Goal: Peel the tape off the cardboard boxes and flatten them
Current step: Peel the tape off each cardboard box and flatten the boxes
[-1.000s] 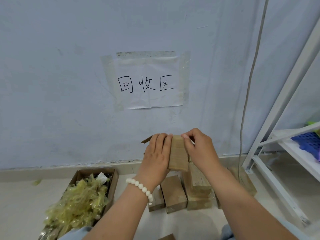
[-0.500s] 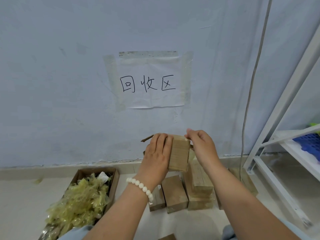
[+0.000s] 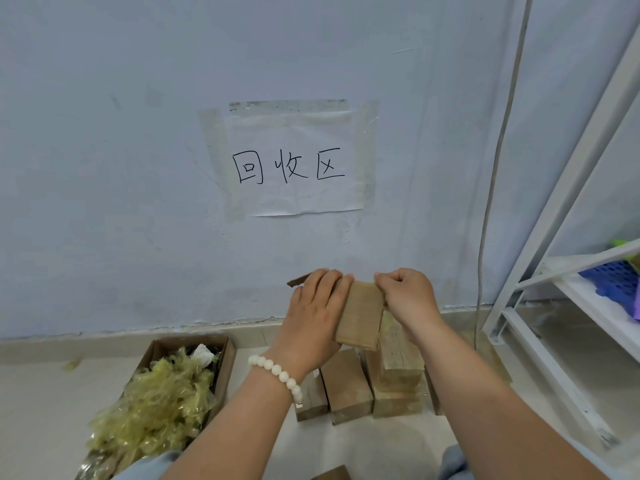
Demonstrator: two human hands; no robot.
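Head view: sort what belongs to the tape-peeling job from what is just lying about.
Job: held box; floor boxes; carton of peeled tape.

Lying about: paper sign on the wall; cable; white rack; blue basket.

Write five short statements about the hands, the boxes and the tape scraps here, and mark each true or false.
1. The left hand and the right hand both grip one small box. True.
2. The bead bracelet is on the right wrist. False: the bead bracelet is on the left wrist.
3. The open carton holds tape scraps. True.
4. The held box is the only one in view. False: more boxes stand on the floor below it.
5. A paper sign is taped to the wall. True.
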